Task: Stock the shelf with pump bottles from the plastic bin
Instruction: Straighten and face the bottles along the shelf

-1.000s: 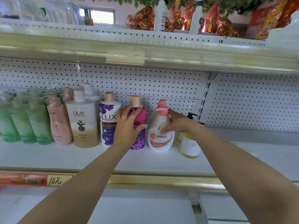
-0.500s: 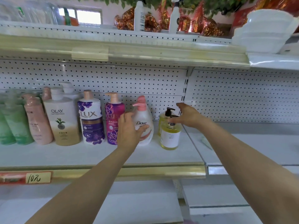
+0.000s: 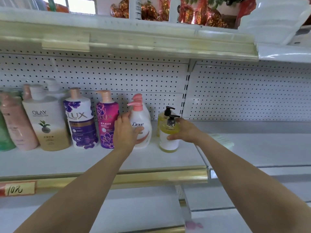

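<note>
On the white shelf point(image 3: 176, 159) stands a row of pump bottles. My left hand point(image 3: 125, 132) rests against the left side of the white Dove bottle point(image 3: 145, 118) with its pink pump, fingers fairly straight and thumb across the front. My right hand point(image 3: 186, 131) grips the yellow pump bottle point(image 3: 168, 144) with a black pump, thumb on its white label, fingers behind. That bottle stands upright on the shelf. A second yellow bottle point(image 3: 161, 117) stands just behind it. The plastic bin is out of view.
Left of the Dove stand a magenta Lux bottle point(image 3: 106, 125), a purple-and-white Lux bottle point(image 3: 80, 122), an Olay bottle point(image 3: 48, 126), a pink bottle point(image 3: 15, 126) and a green one point(image 3: 4, 138). The upper shelf's edge point(image 3: 134, 46) overhangs. The neighbouring shelf point(image 3: 262, 147) lies to the right.
My left hand left the magenta Lux bottle and now rests on the Dove bottle. My right hand went from the Dove's pump to the front yellow bottle and closed round it. The view panned right.
</note>
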### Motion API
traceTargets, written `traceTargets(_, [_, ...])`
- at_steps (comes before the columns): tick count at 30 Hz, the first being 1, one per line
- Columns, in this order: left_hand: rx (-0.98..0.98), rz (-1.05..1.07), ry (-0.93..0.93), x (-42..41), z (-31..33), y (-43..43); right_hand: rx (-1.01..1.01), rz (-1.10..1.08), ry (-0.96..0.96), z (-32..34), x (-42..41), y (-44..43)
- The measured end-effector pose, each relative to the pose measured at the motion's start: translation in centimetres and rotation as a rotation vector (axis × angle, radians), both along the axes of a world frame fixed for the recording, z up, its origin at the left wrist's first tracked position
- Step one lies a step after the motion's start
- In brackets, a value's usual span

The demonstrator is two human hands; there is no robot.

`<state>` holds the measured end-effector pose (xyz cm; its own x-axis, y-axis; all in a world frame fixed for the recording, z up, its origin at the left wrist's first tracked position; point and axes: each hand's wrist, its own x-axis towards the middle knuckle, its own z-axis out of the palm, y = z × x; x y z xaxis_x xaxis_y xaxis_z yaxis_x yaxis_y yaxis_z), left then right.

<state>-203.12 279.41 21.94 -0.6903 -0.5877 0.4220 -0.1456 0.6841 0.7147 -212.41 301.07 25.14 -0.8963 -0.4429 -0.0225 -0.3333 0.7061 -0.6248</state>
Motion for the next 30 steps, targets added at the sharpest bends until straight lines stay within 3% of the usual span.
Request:
traceTargets(17, [-0.049, 0.01, 0.026, 0.0, -0.3, 0.1, -0.014, 0.065, -0.158, -0.1, -3.0, -0.7])
traceTargets(30, [-0.083, 0.006, 0.035, 0.1, -0.5, 0.0, 0.011, 0.105, -0.085, -0.6, -3.4, -1.8])
